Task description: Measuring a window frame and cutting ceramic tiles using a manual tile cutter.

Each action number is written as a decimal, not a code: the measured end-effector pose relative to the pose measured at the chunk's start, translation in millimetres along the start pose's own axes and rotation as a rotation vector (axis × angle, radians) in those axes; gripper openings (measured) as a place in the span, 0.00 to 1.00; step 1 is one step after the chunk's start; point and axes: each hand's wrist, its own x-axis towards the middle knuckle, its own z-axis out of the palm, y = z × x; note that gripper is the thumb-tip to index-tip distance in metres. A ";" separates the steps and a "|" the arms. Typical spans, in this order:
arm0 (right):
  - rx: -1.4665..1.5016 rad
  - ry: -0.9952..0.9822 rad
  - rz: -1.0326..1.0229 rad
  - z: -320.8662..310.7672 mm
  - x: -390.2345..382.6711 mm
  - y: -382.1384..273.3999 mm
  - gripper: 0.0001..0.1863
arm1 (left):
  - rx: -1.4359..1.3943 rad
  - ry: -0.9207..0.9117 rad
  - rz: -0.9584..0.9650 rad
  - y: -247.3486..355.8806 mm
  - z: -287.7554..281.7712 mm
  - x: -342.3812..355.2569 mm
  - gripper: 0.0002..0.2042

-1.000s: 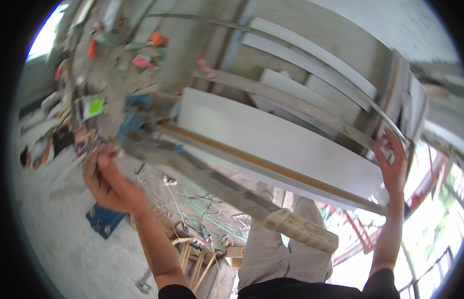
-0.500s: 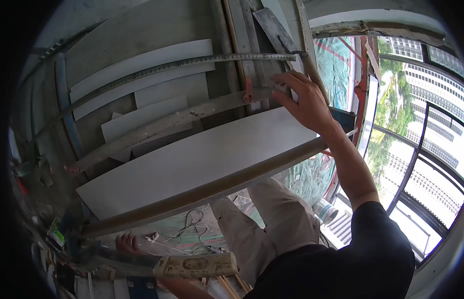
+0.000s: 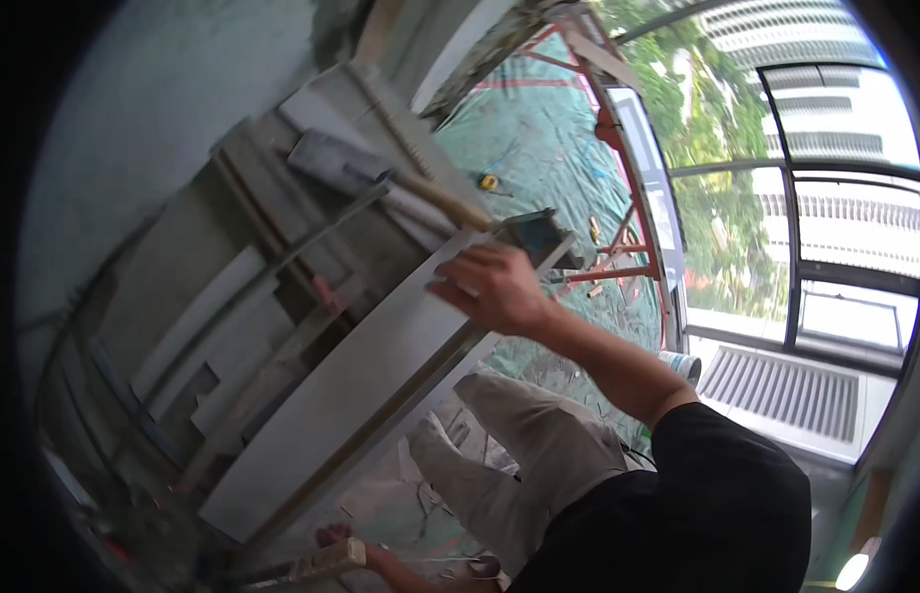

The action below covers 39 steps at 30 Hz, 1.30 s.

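Holding a long white board [image 3: 351, 395], the person grips it at both ends. Nearest, at the bottom edge of the view, the left hand [image 3: 346, 544] sits by the board's low end next to a short pale wooden piece [image 3: 326, 560]; you cannot tell if its fingers are curled or spread, because it is mostly hidden. The person's black sleeve [image 3: 697, 494] and bent knees in grey-tan trousers [image 3: 519, 465] fill the lower middle. The board is flat, smooth and thin, with a pale wooden edge along its near side. Its long side slants from the lower left up to the upper right. At the high end the right hand [image 3: 489, 287] is wrapped over the board's top edge, fingers curled onto it. Just beyond the board are grey planks and white panels [image 3: 213, 326] leaning on a rough grey wall [image 3: 133, 148]. A wooden stick [image 3: 430, 188] sticks out near the right hand. Farther off, a green tarp [image 3: 539, 128] covers the floor, with a red metal frame [image 3: 618, 198] on it. A white bucket [image 3: 677, 364] stands by the window, but what is in it cannot be seen. Farthest are big windows [image 3: 826, 198] with trees outside.
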 end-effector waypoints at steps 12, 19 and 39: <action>0.112 0.261 0.083 -29.8 -26.2 26.7 0.15 | 0.310 -0.730 -0.523 101.5 81.7 -242.0 0.18; 0.287 0.255 0.020 -38.3 -28.1 34.2 0.12 | 0.331 -0.857 -0.165 230.0 157.8 -213.3 0.19; 0.413 0.117 -0.172 -50.4 -26.8 37.7 0.09 | 0.375 -0.919 -0.084 303.8 198.9 -341.6 0.17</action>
